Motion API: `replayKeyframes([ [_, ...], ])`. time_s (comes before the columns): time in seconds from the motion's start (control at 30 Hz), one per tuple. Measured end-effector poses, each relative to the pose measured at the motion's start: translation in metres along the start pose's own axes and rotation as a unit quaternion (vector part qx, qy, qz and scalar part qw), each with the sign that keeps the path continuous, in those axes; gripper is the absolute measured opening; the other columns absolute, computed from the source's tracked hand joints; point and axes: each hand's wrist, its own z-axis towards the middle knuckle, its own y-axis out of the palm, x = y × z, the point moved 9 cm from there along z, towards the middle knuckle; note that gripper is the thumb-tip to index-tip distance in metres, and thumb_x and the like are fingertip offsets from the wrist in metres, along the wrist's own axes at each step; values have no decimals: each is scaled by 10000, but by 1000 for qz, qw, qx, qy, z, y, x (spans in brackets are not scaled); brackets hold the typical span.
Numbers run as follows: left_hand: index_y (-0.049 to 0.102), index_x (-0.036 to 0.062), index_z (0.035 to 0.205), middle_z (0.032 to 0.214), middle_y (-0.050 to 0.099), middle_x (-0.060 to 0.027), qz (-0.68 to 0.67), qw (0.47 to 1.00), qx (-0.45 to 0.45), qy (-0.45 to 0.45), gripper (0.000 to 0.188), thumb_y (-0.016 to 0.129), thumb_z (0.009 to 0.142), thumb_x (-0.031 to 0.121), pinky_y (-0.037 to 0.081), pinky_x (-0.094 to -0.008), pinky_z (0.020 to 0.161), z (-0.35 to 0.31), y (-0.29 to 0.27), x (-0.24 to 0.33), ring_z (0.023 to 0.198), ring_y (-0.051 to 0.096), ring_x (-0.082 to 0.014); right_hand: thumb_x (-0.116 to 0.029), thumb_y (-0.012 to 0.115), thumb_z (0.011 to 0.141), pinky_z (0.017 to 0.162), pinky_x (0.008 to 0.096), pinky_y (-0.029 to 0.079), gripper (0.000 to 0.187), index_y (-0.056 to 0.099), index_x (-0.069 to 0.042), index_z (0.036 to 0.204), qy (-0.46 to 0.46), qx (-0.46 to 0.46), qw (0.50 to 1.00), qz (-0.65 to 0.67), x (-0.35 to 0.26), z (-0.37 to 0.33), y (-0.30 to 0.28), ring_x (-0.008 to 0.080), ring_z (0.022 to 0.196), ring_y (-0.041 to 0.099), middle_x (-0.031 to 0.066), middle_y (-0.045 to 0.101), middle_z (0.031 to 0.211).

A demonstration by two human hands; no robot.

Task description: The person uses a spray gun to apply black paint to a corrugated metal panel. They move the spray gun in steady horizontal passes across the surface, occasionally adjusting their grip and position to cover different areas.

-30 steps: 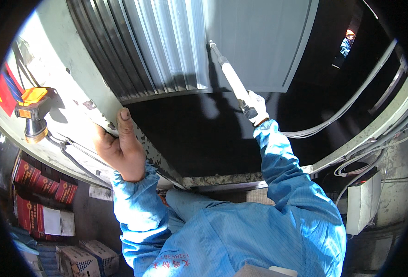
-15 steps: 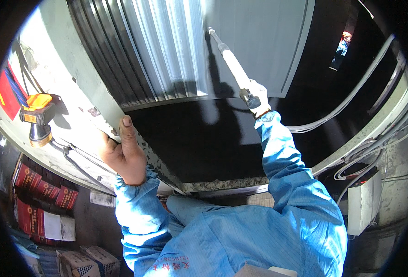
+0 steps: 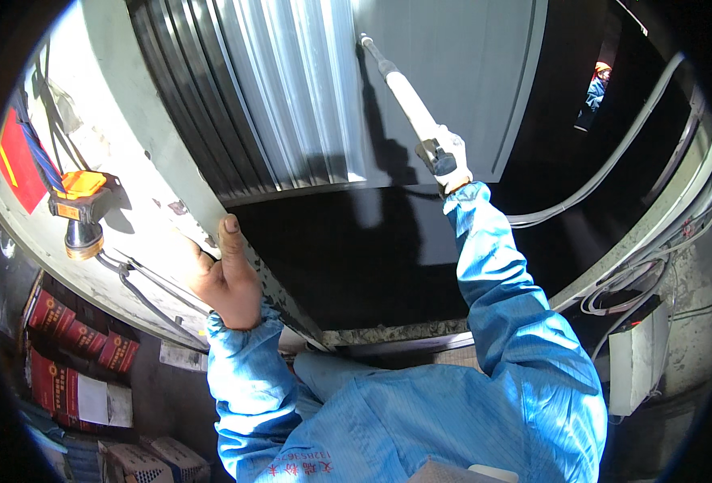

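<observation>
My right hand (image 3: 451, 161), white in the strong light, is closed around the handle of a long white spray gun (image 3: 410, 105). Its narrow grey tip points away from me, in front of a grey panel (image 3: 452, 88) with a ribbed section (image 3: 291, 88) on its left. Whether the tip touches the panel I cannot tell. My left hand (image 3: 231, 282) rests against the edge of a pale, chipped post (image 3: 163, 145), its thumb stretched upward. Glare washes out the other fingers, but that hand appears open and holds no tool. Blue sleeves cover both arms.
An orange-and-black lamp-like device (image 3: 82, 209) hangs on the left wall, with cables below. Red boxes (image 3: 70, 330) stand at lower left. Pale hoses (image 3: 605, 189) curve along the right, above a white box (image 3: 636, 358). Another person (image 3: 597, 88) shows through a far opening.
The spray gun's tip has moved farther up the panel, away from its lower edge. My left hand stays at the post; the whole view has shifted slightly.
</observation>
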Motion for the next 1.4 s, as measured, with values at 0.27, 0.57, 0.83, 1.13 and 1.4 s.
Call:
replayKeyframes([
  [0.27,511,-64,1374,988,654,-104,-4,998,2,-61,600,715,949,308,438,-209,638,-5,0,-12,733,523,-95,-196,672,840,755,444,533,182,663,-65,965,35,21,998,49,9,36,-7,353,814,660,151,651,898],
  [0.57,523,-73,1295,1098,608,-178,24,999,-10,-43,518,661,977,312,487,-349,843,-3,-1,-18,907,573,-254,-190,668,833,764,449,527,164,672,-110,977,37,13,999,34,-6,79,-31,356,841,655,152,639,935],
  [0.83,494,-29,1318,1141,593,-152,-28,996,-48,-68,508,662,968,298,459,-357,912,5,7,6,1006,557,-244,-278,714,785,767,441,511,281,659,-50,940,89,55,986,132,5,126,-40,406,872,659,210,690,871],
  [1.13,513,-14,1140,897,591,-103,-13,999,-39,-25,374,662,975,287,466,-304,736,9,7,19,780,515,-157,-229,772,795,585,360,517,266,662,-36,940,17,138,987,77,-8,176,-65,223,597,659,97,645,655],
  [1.4,510,-4,1100,859,585,-68,-62,997,-39,-28,345,671,972,272,454,-278,695,9,9,15,749,500,-126,-447,661,845,840,411,511,499,691,-18,1097,84,119,973,180,4,221,-74,392,971,665,248,696,961],
])
